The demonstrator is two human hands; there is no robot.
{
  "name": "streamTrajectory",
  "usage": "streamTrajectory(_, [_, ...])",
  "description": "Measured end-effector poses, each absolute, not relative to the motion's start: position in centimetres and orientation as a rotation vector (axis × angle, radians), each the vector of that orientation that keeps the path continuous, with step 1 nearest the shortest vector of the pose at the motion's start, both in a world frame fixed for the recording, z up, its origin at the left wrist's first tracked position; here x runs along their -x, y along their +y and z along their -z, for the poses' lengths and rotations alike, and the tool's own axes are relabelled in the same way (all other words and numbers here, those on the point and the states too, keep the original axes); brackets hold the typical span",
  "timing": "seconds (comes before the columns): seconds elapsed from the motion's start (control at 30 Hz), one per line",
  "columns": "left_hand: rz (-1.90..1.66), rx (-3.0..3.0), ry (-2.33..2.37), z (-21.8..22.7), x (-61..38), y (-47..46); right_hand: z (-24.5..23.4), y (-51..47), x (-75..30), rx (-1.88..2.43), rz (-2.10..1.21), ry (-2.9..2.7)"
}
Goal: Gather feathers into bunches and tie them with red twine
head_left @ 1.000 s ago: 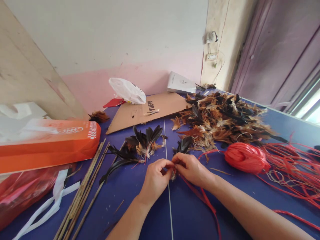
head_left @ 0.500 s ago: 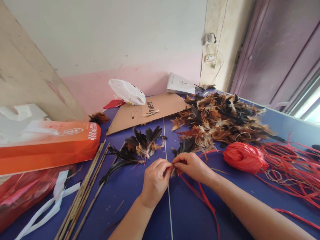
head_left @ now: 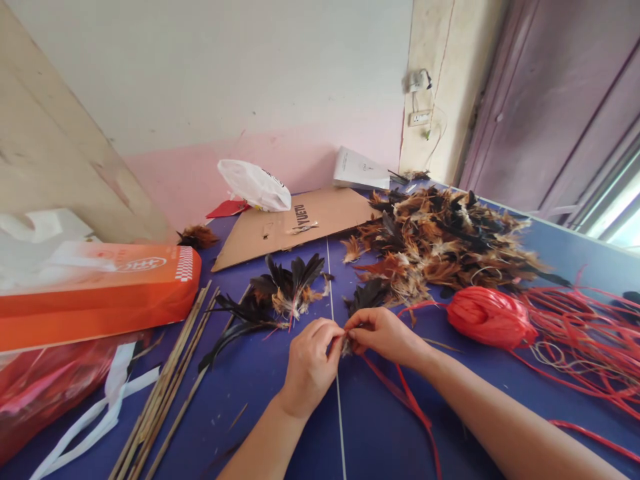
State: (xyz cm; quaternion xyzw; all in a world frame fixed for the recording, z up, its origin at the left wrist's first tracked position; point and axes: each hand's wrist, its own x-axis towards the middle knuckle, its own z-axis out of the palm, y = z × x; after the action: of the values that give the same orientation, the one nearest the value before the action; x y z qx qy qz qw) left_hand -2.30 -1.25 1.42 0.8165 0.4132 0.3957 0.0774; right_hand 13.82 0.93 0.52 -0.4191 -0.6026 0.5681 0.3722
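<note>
My left hand [head_left: 314, 353] and my right hand [head_left: 383, 337] meet fingertip to fingertip over the table's white line, both closed in a pinch. Between them is a small feather bunch [head_left: 369, 295]; its dark plumes stick out beyond my right hand, while its lower end is mostly covered by my fingers. Red plastic twine [head_left: 413, 403] trails from under my right hand toward the front edge. Just past my left hand lie bundled dark feathers [head_left: 295, 283], with pinkish-red strands at their base.
A large heap of brown and black feathers [head_left: 440, 240] lies behind, with a red twine ball [head_left: 490, 317] at right. Thin sticks [head_left: 167, 380], an orange bag [head_left: 100, 293] and white straps [head_left: 113, 393] are at left. Flat cardboard [head_left: 300, 217] lies at the back.
Both hands stay in almost the same place, fingertips together. The fingers of my right hand have shifted very slightly; nothing else has visibly moved.
</note>
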Motion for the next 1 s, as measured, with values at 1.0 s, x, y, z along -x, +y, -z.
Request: streamTrajectory(1.0, [-0.996,-1.58,1.228,-0.9,3.8,0.9,-1.4,1.0,-15.6,0.984,-1.216,-1.751])
